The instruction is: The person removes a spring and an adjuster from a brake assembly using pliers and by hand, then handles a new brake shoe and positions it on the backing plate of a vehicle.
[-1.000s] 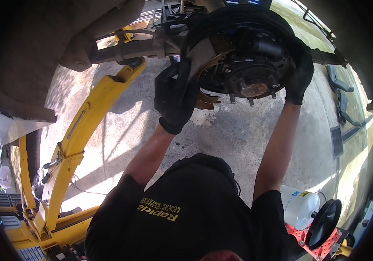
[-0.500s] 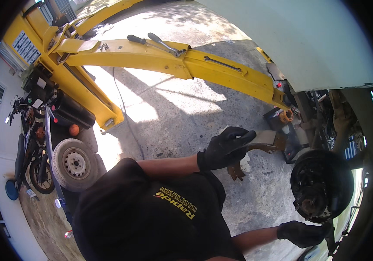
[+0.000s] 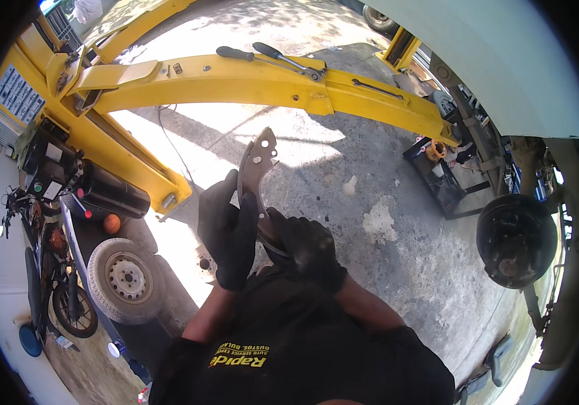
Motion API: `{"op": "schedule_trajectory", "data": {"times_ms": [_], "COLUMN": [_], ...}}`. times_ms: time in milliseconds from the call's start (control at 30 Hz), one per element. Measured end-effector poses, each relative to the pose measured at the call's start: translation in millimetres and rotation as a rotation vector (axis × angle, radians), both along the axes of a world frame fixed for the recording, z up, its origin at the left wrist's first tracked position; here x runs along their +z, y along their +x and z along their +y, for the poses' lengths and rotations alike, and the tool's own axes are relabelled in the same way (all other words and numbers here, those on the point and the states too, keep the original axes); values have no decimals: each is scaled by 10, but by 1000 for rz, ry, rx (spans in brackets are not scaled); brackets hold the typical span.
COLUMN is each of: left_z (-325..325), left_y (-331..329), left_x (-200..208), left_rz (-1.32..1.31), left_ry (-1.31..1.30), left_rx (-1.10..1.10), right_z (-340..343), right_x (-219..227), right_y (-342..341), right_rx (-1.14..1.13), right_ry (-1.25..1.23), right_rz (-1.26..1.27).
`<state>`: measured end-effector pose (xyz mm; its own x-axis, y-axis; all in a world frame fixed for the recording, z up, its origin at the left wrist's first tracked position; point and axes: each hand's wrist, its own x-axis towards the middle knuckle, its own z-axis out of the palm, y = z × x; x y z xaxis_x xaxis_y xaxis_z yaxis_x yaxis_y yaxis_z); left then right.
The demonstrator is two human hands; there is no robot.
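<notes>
A curved brake shoe (image 3: 255,169) is held up in front of my chest, its holed end pointing up and away from me. My left hand (image 3: 227,233), in a black glove, closes round its left side with the thumb along the shoe. Gloved in black too, my right hand (image 3: 306,248) grips the lower end, which its fingers partly hide. Away to the right, a dark round brake assembly (image 3: 516,241) sits on the axle under the raised vehicle; neither hand touches it.
A yellow lift arm (image 3: 262,86) crosses ahead, carrying a ratchet (image 3: 293,62), a screwdriver (image 3: 234,52), a wrench (image 3: 378,88) and a small spring (image 3: 177,68). At left stand a wheel (image 3: 127,280) and a motorcycle (image 3: 60,270). A dark cart (image 3: 431,185) is beyond the brake assembly.
My right hand has left the brake assembly and come over to grip the brake shoe. My left hand has brought the shoe leftward and turned it upright. The view has swung left.
</notes>
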<state>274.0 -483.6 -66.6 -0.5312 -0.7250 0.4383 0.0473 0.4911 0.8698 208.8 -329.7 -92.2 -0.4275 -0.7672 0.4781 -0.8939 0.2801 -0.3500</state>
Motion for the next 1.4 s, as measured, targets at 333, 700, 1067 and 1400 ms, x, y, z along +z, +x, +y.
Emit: {"op": "schedule_trajectory", "data": {"times_ms": [333, 700, 1067, 1400], "left_z": [-414, -742, -386, -439], "left_y": [531, 856, -159, -102], "left_x": [-733, -1681, -1263, -1215], "left_rz": [-309, -713, -752, -705], "left_ry": [38, 23, -39, 73], "left_rx": [-158, -303, -559, -265], "right_z": [268, 1650, 1717, 1487], "right_x": [565, 346, 421, 468], "right_y": [-942, -3024, -3242, -3216], "right_rx": [-438, -392, -589, -702], "right_ry": [-369, -456, -163, -47], "right_rz": [-65, -403, -306, 215]}}
